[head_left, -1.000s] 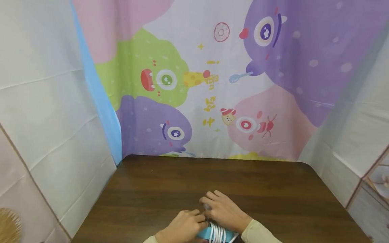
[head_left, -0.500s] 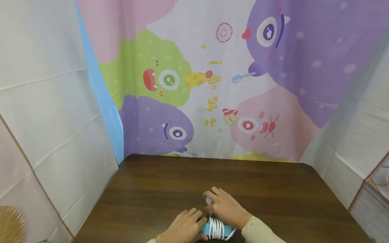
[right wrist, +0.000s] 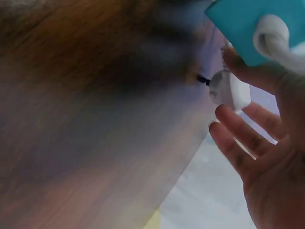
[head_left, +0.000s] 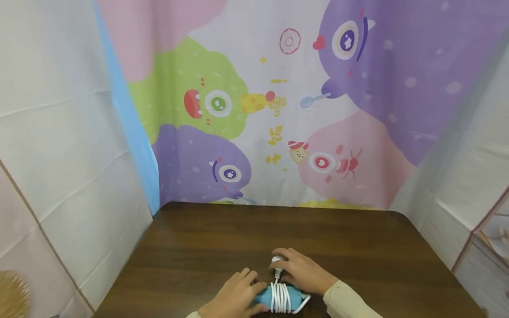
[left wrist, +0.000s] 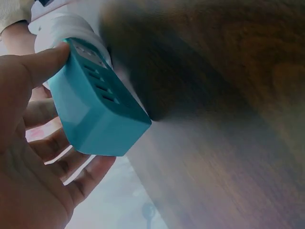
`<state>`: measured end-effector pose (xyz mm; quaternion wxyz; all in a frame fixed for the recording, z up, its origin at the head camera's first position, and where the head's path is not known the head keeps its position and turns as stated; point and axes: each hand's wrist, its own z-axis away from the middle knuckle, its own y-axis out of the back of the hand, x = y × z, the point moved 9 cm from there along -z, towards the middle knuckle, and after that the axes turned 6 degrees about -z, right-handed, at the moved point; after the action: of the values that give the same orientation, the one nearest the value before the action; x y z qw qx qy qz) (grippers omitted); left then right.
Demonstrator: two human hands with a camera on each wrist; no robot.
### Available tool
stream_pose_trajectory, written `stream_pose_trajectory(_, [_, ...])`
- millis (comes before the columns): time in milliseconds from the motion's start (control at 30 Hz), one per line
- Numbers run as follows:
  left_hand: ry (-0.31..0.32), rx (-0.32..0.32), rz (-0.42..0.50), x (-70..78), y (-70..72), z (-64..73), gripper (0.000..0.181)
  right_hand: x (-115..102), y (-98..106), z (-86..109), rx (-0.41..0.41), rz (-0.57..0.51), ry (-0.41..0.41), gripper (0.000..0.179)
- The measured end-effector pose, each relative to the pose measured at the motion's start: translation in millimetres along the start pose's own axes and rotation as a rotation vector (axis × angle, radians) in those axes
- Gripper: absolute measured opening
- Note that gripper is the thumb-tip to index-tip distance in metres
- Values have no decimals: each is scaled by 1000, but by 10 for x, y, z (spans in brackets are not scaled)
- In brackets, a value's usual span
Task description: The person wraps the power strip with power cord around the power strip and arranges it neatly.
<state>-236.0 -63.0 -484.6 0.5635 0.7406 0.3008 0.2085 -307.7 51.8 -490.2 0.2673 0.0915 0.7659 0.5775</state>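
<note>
A teal power strip (head_left: 295, 298) lies near the table's front edge, a white cord (head_left: 280, 297) wound several times round its middle. My left hand (head_left: 233, 295) holds its left end. The left wrist view shows that end of the strip (left wrist: 90, 105) with slots in its face, the thumb on its upper edge and the fingers on the other side. My right hand (head_left: 305, 272) has its fingers curved loosely round the white plug (right wrist: 230, 90), beyond the strip. The plug's dark prongs (right wrist: 203, 79) show in the right wrist view. Its neck points back toward the strip.
The dark wooden table (head_left: 222, 238) runs back to a hanging cloth (head_left: 274, 185) printed with cartoon monsters. Pale fabric panels (head_left: 71, 132) stand at both sides. A round straw-coloured object (head_left: 13, 293) is at the lower left.
The plug, mostly covered by my right hand before, now shows between its fingers with its neck in line with the strip. My left hand's fingers have shifted along the strip's left end.
</note>
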Motion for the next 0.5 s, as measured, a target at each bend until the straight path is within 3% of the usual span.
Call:
stream_pose_trajectory(200, [55,-9,57,-65,47,20,47,165,139,134,33,-42,-144,60])
stream_pose_trajectory(500, [62,23,81,-111,79,66,48,331,307,401,163,-56,-233,58])
